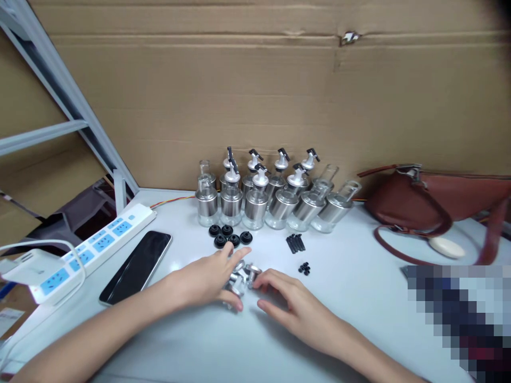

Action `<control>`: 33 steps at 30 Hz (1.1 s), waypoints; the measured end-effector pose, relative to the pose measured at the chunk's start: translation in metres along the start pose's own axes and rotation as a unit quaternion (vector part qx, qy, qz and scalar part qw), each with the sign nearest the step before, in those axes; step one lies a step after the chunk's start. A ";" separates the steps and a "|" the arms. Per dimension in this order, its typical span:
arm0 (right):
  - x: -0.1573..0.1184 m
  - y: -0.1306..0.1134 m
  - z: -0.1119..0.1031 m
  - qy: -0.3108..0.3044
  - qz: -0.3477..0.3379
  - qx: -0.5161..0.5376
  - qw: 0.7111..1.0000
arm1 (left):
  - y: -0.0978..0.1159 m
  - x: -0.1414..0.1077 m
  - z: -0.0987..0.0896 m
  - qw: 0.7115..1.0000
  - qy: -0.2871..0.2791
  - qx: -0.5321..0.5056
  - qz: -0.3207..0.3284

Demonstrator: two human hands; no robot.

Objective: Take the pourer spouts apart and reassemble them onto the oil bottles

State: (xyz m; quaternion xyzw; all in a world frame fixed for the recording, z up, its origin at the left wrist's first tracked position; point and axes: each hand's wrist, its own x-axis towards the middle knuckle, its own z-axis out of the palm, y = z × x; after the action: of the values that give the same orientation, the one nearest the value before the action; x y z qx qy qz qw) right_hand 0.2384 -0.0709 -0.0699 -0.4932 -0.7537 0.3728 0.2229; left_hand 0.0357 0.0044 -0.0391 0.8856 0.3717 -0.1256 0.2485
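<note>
Several silvery metal parts (pixel 240 276) lie in a small heap on the white table between my hands. My left hand (pixel 211 276) reaches over the heap's left side, its thumb and fingers spread around the parts. At the right edge of the heap, the fingertips of my right hand (pixel 293 303) are beside a metal piece, with thumb and fingers apart. Just behind are several round black stoppers (pixel 246 238). Black strips (pixel 295 243) and a cluster of tiny black pieces (pixel 304 268) lie to the right.
Two rows of glass bottles with metal sleeves (pixel 255 207) stand at the back, some topped with spouts. A phone (pixel 136 267) and a power strip (pixel 96 250) lie on the left. A brown bag (pixel 403 199) and a whitish oval object (pixel 447 247) are on the right.
</note>
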 end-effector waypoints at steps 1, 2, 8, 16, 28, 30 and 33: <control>0.000 0.000 0.001 0.005 0.003 -0.002 1.000 | 0.000 0.000 0.000 1.000 0.000 0.001 0.001; 0.000 0.001 0.001 0.017 0.010 -0.006 1.000 | 0.001 0.000 0.001 1.000 0.002 0.003 0.003; 0.000 0.008 0.003 0.071 0.029 -0.022 0.997 | 0.007 0.000 -0.002 1.000 0.000 0.030 0.006; 0.000 0.004 0.004 0.005 0.012 -0.003 1.000 | 0.012 -0.002 0.002 0.996 0.022 0.084 0.024; 0.006 0.008 -0.012 0.166 -0.042 -0.060 0.983 | 0.025 -0.026 -0.007 0.966 0.102 0.237 0.004; 0.013 0.002 -0.023 0.217 -0.082 -0.082 0.969 | 0.037 -0.034 0.003 0.955 0.132 0.257 0.067; 0.032 -0.016 -0.046 0.277 -0.149 -0.115 0.942 | 0.049 -0.037 0.027 0.926 0.099 0.190 0.310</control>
State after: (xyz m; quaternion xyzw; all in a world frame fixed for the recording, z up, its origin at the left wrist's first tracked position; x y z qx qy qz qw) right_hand 0.2482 -0.0296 -0.0298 -0.4811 -0.7648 0.0942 0.4179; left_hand 0.0448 -0.0615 -0.0297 0.9952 0.0708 -0.0222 0.0642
